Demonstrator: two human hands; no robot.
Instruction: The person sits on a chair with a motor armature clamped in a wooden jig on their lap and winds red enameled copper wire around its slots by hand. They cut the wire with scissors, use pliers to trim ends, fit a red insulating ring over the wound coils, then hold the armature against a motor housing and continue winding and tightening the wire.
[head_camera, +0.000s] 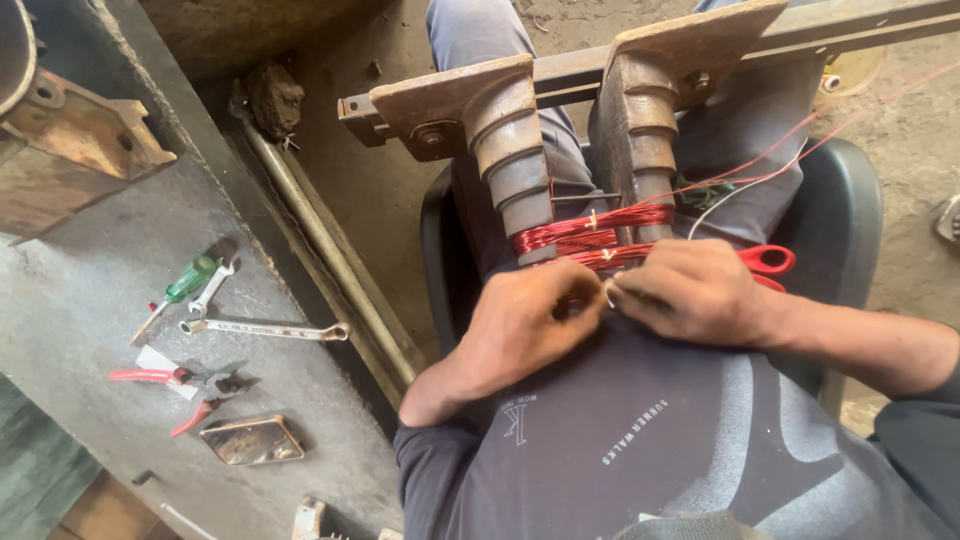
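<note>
On the lap-held stepped wooden former (520, 150), red copper wire (590, 232) already fills the near steps – far steps bare – while left hand (525, 325) and right hand (690, 290) pinch together at the near coil's tie

Between the left hand (522, 325) and the right hand (690, 292), the wound wire coil (590, 240) is glossy red, bound by a pale tie. Above the grip, the stepped winding former (575, 120) is rusty brown with grey metal steps. Just right of the grip, the scissors handle (768, 260) is bright red. Below the hands, the shirt (650, 440) is slate grey with white lettering. Far left of the grip lie a green-handled screwdriver (180, 290), a silver wrench (265, 329) and red-handled pliers (180, 385).
</note>
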